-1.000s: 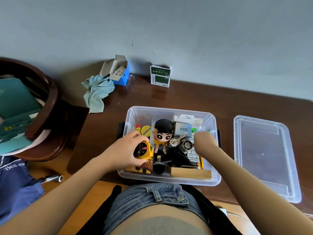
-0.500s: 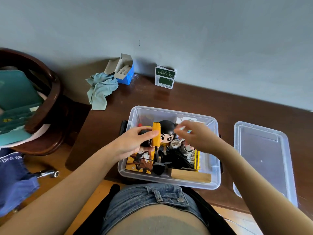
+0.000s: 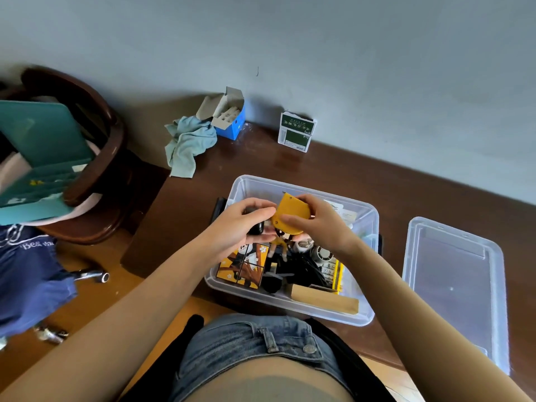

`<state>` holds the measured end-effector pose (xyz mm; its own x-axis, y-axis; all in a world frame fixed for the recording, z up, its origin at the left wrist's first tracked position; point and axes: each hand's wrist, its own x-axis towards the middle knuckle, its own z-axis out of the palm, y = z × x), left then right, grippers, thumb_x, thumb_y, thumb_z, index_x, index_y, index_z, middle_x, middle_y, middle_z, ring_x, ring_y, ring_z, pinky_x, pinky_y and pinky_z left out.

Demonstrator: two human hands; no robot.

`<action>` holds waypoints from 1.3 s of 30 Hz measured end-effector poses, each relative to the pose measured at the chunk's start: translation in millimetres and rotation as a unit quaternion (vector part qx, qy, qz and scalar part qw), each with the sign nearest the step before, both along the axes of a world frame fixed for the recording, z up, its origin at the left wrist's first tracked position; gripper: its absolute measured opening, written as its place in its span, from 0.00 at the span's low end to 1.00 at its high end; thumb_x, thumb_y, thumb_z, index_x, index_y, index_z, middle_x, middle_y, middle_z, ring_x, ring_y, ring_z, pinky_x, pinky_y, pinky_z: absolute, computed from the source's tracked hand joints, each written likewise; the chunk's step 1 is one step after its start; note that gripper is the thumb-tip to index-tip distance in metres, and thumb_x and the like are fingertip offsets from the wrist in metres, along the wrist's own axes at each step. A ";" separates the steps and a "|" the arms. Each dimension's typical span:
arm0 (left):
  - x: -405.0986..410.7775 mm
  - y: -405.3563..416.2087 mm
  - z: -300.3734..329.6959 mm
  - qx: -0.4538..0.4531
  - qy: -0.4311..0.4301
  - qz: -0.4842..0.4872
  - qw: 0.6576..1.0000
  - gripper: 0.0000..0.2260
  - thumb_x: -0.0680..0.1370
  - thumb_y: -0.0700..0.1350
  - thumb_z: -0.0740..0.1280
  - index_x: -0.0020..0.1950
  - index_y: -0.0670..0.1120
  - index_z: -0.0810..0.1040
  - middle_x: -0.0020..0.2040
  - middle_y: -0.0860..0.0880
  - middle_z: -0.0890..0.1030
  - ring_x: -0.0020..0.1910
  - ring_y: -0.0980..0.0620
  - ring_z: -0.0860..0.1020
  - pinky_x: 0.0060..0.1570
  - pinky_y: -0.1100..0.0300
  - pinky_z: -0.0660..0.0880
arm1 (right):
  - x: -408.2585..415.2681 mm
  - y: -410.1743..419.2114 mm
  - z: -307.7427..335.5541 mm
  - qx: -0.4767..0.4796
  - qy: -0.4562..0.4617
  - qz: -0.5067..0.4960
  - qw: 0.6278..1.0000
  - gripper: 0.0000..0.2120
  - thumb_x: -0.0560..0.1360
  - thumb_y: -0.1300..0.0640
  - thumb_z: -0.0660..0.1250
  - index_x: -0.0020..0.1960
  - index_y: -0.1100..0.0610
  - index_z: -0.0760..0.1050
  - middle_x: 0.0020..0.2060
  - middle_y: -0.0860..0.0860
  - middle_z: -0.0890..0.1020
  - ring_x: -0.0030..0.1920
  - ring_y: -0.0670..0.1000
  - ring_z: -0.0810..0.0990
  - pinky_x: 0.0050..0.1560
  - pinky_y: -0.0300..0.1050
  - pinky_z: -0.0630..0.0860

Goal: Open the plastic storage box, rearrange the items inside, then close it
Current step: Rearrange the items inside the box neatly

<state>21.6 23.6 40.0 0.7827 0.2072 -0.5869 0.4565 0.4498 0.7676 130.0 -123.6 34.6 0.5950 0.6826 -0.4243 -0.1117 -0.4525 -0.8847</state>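
Note:
The clear plastic storage box [image 3: 368,314] stands open on the dark wooden table, full of small items. Its lid [image 3: 455,285] lies flat to the right. Above the box both hands hold a yellow tape measure [image 3: 293,213]: my left hand [image 3: 243,227] grips its black end and my right hand [image 3: 316,221] grips its yellow body. Below them lie a cartoon figurine [image 3: 280,242], partly hidden, a picture cube [image 3: 246,265], a wooden block [image 3: 322,297], black cables and small round parts.
At the back by the wall sit a green-and-white packet [image 3: 295,132], an open blue carton [image 3: 229,117] and a light-blue cloth [image 3: 188,140]. A dark wooden chair [image 3: 95,175] with teal folders stands left. Blue fabric and a metal tool [image 3: 92,275] lie lower left.
My left hand has lifted the tape measure out of the box. My right hand came over from the box's right side and took hold of its yellow body.

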 end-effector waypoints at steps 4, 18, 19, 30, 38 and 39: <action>-6.6 -5.3 1.4 0.107 0.031 0.061 0.992 0.04 0.77 0.44 0.69 0.48 0.44 0.79 0.41 0.47 0.78 0.36 0.54 0.78 0.35 0.62 0.77 | -1.0 -8.4 1.4 0.005 0.079 -0.064 0.995 0.09 0.78 0.54 0.64 0.57 0.56 0.70 0.49 0.58 0.76 0.40 0.55 0.83 0.33 0.46 0.82; -28.4 31.2 -6.4 0.203 0.033 0.109 0.972 0.05 0.79 0.44 0.63 0.48 0.43 0.76 0.36 0.47 0.74 0.27 0.57 0.72 0.21 0.68 0.64 | -4.6 18.3 -4.1 -0.049 0.016 -0.046 0.998 0.09 0.78 0.58 0.63 0.57 0.57 0.72 0.40 0.53 0.78 0.28 0.43 0.77 0.28 0.37 0.73; -27.2 37.2 -8.3 0.207 0.029 0.097 0.973 0.04 0.79 0.43 0.63 0.47 0.45 0.76 0.36 0.49 0.74 0.29 0.57 0.73 0.22 0.68 0.65 | -6.7 25.7 -5.1 -0.056 0.013 -0.047 0.997 0.10 0.78 0.58 0.63 0.58 0.57 0.71 0.42 0.53 0.79 0.29 0.44 0.79 0.29 0.37 0.74; -22.2 80.9 -30.1 0.220 -0.012 0.026 0.975 0.02 0.75 0.42 0.69 0.43 0.48 0.79 0.36 0.51 0.76 0.32 0.56 0.74 0.25 0.67 0.68 | -21.4 96.1 -26.0 -0.334 -0.277 0.130 0.891 0.08 0.76 0.57 0.61 0.54 0.58 0.70 0.38 0.51 0.76 0.37 0.53 0.74 0.31 0.43 0.66; -16.9 93.4 -41.7 0.164 -0.005 0.015 0.986 0.02 0.77 0.42 0.68 0.46 0.45 0.79 0.36 0.50 0.76 0.31 0.56 0.75 0.23 0.67 0.67 | -26.3 107.1 -40.1 -0.393 -0.279 0.230 0.845 0.16 0.76 0.62 0.63 0.63 0.55 0.74 0.56 0.54 0.80 0.54 0.56 0.79 0.51 0.47 0.76; -16.5 94.9 -43.2 0.163 -0.002 0.013 0.987 0.01 0.77 0.42 0.67 0.46 0.45 0.79 0.36 0.50 0.76 0.31 0.57 0.75 0.24 0.67 0.68 | -26.4 108.5 -42.6 -0.395 -0.283 0.249 0.838 0.17 0.76 0.63 0.63 0.63 0.54 0.75 0.57 0.54 0.80 0.55 0.56 0.79 0.52 0.47 0.76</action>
